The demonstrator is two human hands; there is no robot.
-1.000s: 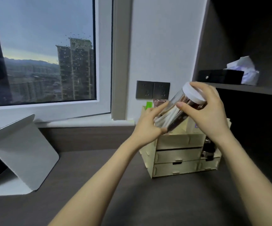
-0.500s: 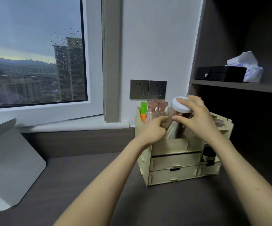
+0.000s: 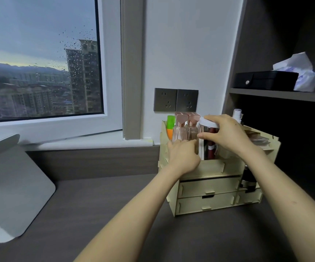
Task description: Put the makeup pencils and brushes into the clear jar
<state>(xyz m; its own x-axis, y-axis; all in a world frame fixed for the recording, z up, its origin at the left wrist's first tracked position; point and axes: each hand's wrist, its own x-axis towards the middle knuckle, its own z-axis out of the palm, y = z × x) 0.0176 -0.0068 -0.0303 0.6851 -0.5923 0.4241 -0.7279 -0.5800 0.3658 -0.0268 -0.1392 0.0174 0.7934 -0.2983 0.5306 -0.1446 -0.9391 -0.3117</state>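
Observation:
The clear jar (image 3: 208,144) with a white lid stands upright in the top compartment of the pale wooden organizer (image 3: 211,186). Dark red and white pencils and brushes show through its wall. My right hand (image 3: 226,135) grips the jar at the lid and upper wall. My left hand (image 3: 183,156) rests against the jar's lower left side, fingers curled at the organizer's front edge. The jar's base is hidden behind the organizer wall.
Two pink pump bottles (image 3: 186,127) and a green-orange tube (image 3: 170,127) stand left of the jar. A dark bottle (image 3: 248,176) sits in the organizer's right slot. A grey stand (image 3: 11,190) is at the left. A black box (image 3: 266,80) and tissues (image 3: 300,72) lie on the shelf.
The jar was held tilted in the air above the organizer; both hands have lowered it upright into the top compartment. The view has shifted slightly right and closer.

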